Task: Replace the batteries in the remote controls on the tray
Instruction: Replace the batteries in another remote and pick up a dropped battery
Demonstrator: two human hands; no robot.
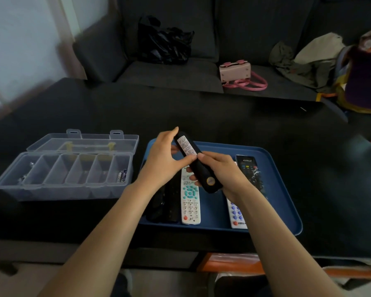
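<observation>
Above the blue tray [283,189] I hold a black remote [198,166] back side up, with a white label near its far end and a gold sticker near its near end. My left hand [165,159] grips its far half, thumb on the label. My right hand [221,170] wraps its near half, thumb on its back. On the tray lie a white remote with teal buttons [190,202], two black remotes [167,204] at the left, a white remote with blue buttons [237,213] partly under my right wrist, and a black remote [250,170] at the right.
An open clear plastic compartment box [69,174] stands left of the tray on the black table, with batteries [122,175] in its rightmost compartment. Behind the table is a dark sofa with a black bag [165,41], a pink handbag [236,72] and clothes.
</observation>
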